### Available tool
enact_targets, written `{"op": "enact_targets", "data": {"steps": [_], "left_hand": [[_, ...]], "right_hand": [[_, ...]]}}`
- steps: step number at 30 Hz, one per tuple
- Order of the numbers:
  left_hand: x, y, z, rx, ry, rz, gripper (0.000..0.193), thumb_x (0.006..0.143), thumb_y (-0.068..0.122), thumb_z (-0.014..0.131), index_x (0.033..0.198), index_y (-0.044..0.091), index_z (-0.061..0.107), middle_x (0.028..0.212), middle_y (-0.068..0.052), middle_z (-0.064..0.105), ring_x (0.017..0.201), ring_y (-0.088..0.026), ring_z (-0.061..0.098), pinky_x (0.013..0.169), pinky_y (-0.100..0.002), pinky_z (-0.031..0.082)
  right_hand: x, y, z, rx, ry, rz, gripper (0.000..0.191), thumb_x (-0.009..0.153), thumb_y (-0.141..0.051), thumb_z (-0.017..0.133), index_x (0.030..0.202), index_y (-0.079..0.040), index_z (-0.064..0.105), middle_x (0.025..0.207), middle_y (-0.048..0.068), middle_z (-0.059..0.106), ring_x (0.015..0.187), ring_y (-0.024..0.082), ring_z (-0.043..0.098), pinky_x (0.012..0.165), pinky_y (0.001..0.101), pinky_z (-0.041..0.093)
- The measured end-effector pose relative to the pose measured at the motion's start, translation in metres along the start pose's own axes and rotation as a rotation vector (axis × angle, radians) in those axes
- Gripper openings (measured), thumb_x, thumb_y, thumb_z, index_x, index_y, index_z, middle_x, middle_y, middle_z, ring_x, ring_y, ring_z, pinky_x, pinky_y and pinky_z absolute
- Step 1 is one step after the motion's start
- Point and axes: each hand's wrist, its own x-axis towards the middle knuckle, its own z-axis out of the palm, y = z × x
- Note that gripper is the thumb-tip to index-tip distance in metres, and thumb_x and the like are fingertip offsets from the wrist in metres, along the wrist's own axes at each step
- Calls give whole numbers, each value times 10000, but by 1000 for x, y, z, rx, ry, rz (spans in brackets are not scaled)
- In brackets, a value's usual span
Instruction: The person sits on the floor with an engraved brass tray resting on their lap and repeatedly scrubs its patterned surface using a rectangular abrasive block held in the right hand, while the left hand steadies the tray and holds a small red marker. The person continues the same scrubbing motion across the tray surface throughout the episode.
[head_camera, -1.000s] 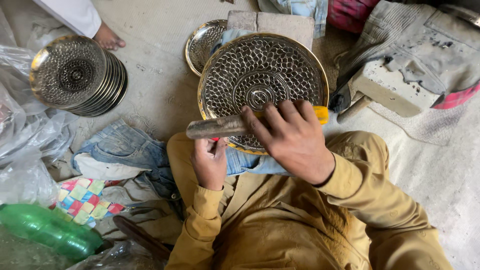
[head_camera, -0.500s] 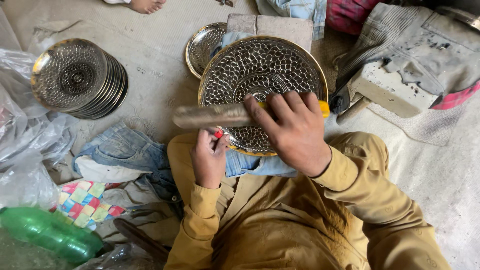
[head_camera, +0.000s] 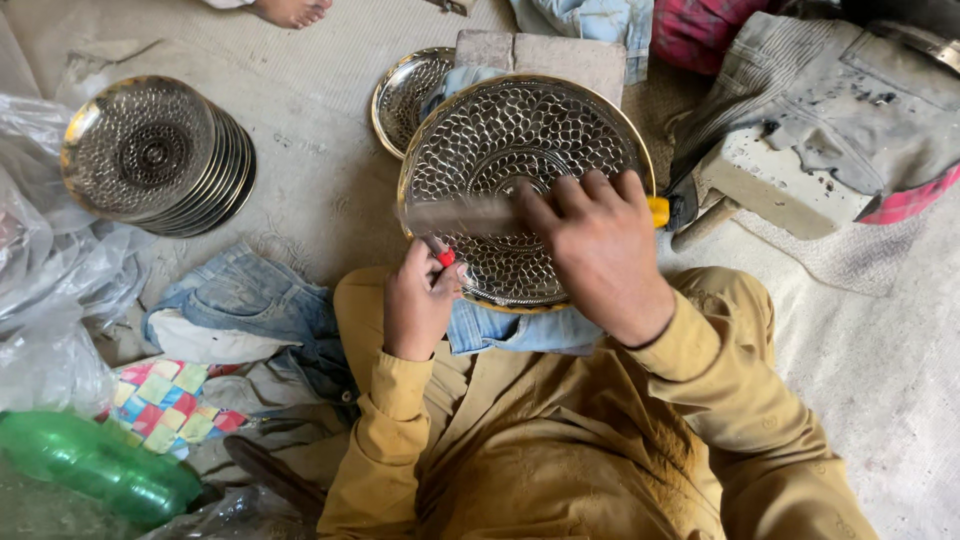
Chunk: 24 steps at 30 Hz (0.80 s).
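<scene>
Left hand (head_camera: 415, 305) pinches a red-tipped tool (head_camera: 445, 257); right hand (head_camera: 600, 250) presses a flat metal file (head_camera: 460, 215) onto the round perforated gold-rimmed metal plate (head_camera: 520, 140).

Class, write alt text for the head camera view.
Right hand presses a blurred flat metal file across a round perforated metal tray; left hand grips its red handle. A stack of similar trays sits left.

The right hand (head_camera: 600, 250) covers the lower right of the patterned metal plate (head_camera: 520, 150), and the long tool (head_camera: 465, 215) across the plate is motion-blurred, its type unclear. A second plate (head_camera: 405, 90) lies partly hidden behind it. A bare foot (head_camera: 290, 10) is cut off by the floor's far edge, a green bottle (head_camera: 90, 465) by the left.
</scene>
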Motion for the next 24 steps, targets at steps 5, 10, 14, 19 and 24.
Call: {"op": "enact_targets", "data": {"steps": [5,10,14,19,24], "left_hand": [[6,2,-1,-8,-53,-64,222,900,18,713,1038,20,540,735,-100,713,651,-132,728,546,-284,580],[7,5,-2,24,-105,-53,198,916,32,724,1001,18,545,731,-85,724,623,-117,717,539,-274,566],[9,7,-3,23,-136,-116,212,902,46,729,985,22,535,719,-68,720,598,-99,709,511,-268,570],[13,8,-4,115,-174,-87,209,886,35,750,966,11,558,678,-95,709,537,-119,669,491,-297,511],[16,5,-4,39,-223,-56,183,891,17,720,1013,29,585,714,-82,723,588,-94,677,507,-287,546]], "right_hand": [[-4,5,6,15,33,52,430,923,-129,669,1348,-173,722,892,37,618,838,217,578,773,389,401],[-9,4,9,52,75,150,487,855,-74,668,1327,-177,735,893,30,630,832,235,588,763,404,399],[-11,4,9,-8,-36,88,462,866,-89,675,1313,-189,731,876,40,611,834,221,584,786,389,409],[-12,5,10,10,-98,95,401,905,-93,682,1290,-192,738,844,39,599,811,217,572,776,393,403],[-15,7,11,22,-29,128,472,843,-56,679,1290,-189,752,853,30,608,832,225,583,765,391,393]]}}
